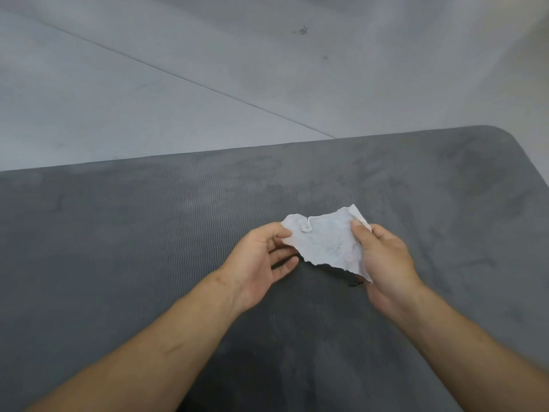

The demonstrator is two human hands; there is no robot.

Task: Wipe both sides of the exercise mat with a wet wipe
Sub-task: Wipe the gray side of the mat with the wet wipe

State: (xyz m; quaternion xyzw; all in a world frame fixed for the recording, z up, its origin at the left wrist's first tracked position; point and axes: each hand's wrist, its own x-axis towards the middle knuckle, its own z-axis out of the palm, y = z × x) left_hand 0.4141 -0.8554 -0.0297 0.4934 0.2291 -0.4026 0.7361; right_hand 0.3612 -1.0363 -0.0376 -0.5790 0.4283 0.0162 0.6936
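I see both hands pinching the wet wipe [326, 242] at frame centre. Left hand [261, 263] holds its left edge, right hand [383, 260] its right, above the mat [148, 233].

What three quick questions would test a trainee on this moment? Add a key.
1. Which hand holds the wipe? A. only the left. B. only the right. C. both.
2. True or false: the wipe lies flat on the mat.
3. Fill in: the one mat corner in view is at the far ____ side.

Key
1. C: the left hand and the right hand each pinch one edge.
2. False: it is held spread out between the hands, off the mat.
3. right
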